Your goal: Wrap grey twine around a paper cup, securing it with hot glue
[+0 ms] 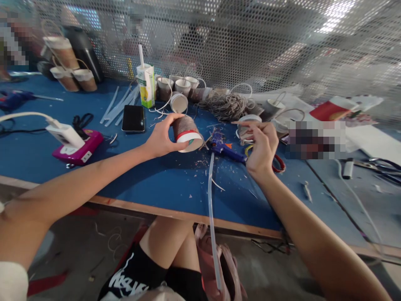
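Observation:
In my left hand (163, 136) is a paper cup wrapped in brown twine (184, 124), tilted with its white rim towards me. A red band runs below that rim, and my thumb reaches over the edge. My right hand (262, 144) is raised over the table at the right, index finger stretched leftward and the other fingers curled; I see nothing held in it. Just behind it stands another white-rimmed cup (249, 120), partly covered. Between my hands a blue glue gun (221, 146) lies on the table, a long clear glue stick (211, 209) hanging from it past the edge.
Behind are several twine-wrapped cups (182, 86), a heap of twine (230, 106), a drink carton (146, 85) and a phone (133, 118). A magenta power strip (78, 148) lies left, scissors (384, 167) far right. Perforated metal sheet (219, 42) borders the back.

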`<move>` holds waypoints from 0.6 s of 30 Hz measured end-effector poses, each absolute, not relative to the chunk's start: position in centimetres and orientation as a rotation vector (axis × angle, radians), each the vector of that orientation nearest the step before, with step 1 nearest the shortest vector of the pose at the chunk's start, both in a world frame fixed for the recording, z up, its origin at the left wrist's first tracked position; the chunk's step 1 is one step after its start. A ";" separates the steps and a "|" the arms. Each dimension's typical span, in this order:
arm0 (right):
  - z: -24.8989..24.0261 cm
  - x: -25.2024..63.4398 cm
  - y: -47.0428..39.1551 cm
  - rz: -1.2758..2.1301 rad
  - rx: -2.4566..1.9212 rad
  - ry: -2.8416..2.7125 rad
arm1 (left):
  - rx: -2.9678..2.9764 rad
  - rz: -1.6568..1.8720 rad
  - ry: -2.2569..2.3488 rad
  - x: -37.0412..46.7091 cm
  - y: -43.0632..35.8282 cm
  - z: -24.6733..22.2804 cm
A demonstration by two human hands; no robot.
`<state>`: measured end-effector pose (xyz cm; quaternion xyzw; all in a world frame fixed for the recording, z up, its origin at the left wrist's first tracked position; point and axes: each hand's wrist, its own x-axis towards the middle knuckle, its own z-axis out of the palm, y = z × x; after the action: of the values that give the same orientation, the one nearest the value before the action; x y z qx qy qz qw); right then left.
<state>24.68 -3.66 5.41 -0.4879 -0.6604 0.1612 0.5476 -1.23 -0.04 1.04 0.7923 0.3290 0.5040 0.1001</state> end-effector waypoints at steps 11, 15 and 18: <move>5.5 21.4 -6.8 1.090 -0.693 -1.672 | 2.414 1.487 0.748 -1.0 -0.7 1.5; 5.7 22.2 -6.0 1.100 -0.765 -1.587 | 2.380 1.565 0.599 -1.1 -0.4 1.1; 5.8 23.0 -4.9 1.071 -0.874 -1.478 | 2.347 1.633 0.525 -1.2 -0.1 0.8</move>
<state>22.99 -4.92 5.84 -0.3663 -0.6192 0.4486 0.5302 -1.25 -0.08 0.79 0.8018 0.1794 0.5578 0.1171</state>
